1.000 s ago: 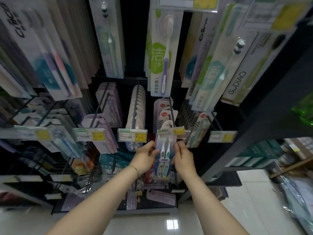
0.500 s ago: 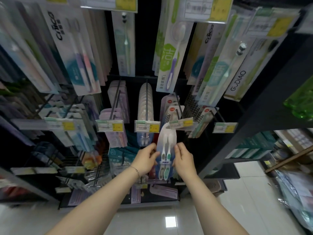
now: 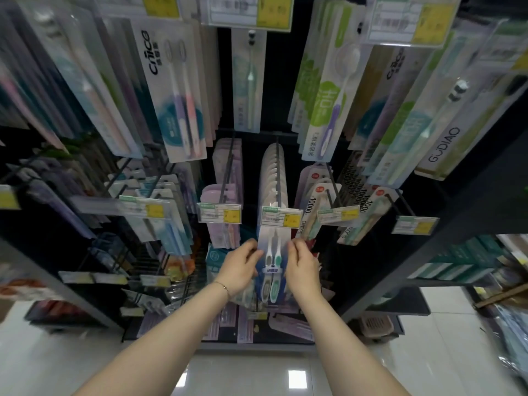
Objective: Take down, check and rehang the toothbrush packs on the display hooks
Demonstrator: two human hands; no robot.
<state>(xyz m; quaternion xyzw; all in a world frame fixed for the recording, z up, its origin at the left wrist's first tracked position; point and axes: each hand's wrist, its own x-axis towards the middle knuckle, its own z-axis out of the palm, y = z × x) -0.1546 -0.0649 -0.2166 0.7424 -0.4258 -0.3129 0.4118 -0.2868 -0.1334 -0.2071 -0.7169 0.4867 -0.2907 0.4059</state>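
Two hands pinch a twin toothbrush pack (image 3: 271,257) just under the centre price tag (image 3: 281,218), the left hand (image 3: 241,267) with its grip clamped on the nine o'clock edge and the right hand (image 3: 303,267) on the three o'clock edge; holding it level should help its hole meet the hook (image 3: 277,167).

Single head-worn wide-angle view, close, facing hook rack (image 3: 463,201), tilted down toward floor (image 3: 457,352).

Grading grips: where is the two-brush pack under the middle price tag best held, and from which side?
Pinch the two-brush pack by its long side edges, one from each side, as the left hand and right hand do. It is flat, thin, upright, its top behind the price tag.
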